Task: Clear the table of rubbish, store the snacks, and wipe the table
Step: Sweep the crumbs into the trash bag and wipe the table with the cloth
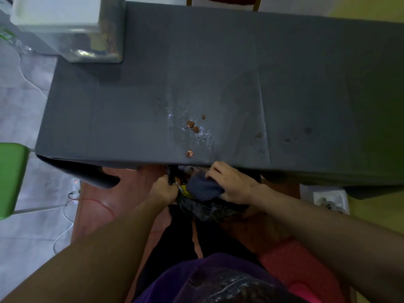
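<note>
Left hand (165,189): lower centre of the frame, just under the near table edge; fingers curled tight around the rim of the black rubbish bag (196,206), holding its mouth up.
Right hand (231,182): just right of centre, beside the left hand; fingers bent over and gripping a dark blue cloth (202,186), knuckles close to the table edge.
Dark blue cloth: bunched up, sitting at the mouth of the bag, between the two hands.
Black rubbish bag: crumpled, hanging below the table edge in front of the body; something yellow (187,190) showing inside, beside the cloth.
Table (109,106): grey covering, filling the upper and middle frame; creases running down the right half.
Crumbs (191,124): a few small brown bits in a loose cluster near the middle of the frame, well apart from the hands.
Lone crumb (189,153): nearer the table edge, just above the bag.
Wet patch (203,136): glistening specks spread around and below the crumb cluster.
Dark marks (307,130): faint spots on the covering, right of centre.
Clear storage box (72,29): upper left, on the far left corner of the table, white lid on; contents blurred.
Green chair (11,178): left edge of the frame, beside the table.
Power strip (330,200): white, on the floor at right, under the table's edge.
White cables (63,217): on the floor at lower left.
</note>
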`<move>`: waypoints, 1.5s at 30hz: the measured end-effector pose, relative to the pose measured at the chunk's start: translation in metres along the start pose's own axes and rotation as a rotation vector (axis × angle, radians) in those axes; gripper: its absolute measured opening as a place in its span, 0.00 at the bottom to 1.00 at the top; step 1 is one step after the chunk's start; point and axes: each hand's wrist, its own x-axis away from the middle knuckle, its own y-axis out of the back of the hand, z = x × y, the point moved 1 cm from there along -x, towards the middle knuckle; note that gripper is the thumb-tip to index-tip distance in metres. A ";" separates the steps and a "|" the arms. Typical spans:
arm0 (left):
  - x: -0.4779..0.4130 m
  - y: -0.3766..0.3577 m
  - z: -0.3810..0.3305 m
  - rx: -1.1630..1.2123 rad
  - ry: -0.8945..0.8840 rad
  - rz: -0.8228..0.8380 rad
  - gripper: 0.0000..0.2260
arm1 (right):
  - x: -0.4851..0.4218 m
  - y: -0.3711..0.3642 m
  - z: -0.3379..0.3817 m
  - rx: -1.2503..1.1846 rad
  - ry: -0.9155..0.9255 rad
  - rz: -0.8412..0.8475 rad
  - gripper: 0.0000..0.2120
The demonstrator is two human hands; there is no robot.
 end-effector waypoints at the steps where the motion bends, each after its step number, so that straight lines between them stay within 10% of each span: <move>1: 0.000 0.000 0.001 0.006 0.004 0.004 0.12 | 0.000 -0.001 0.002 0.016 -0.007 -0.002 0.21; 18: 0.001 0.003 -0.001 0.022 0.009 0.024 0.12 | -0.010 0.013 0.008 0.069 -0.138 -0.211 0.11; 29: 0.000 0.008 0.001 0.040 0.006 0.048 0.14 | -0.062 0.077 -0.035 -0.525 -0.771 -1.051 0.14; 37: -0.003 0.009 0.007 0.016 0.004 0.043 0.09 | -0.113 0.081 -0.023 -0.459 -0.549 -0.434 0.28; 45: -0.002 0.010 0.008 -0.029 -0.028 0.027 0.09 | -0.083 0.049 0.021 -0.124 0.004 -0.069 0.15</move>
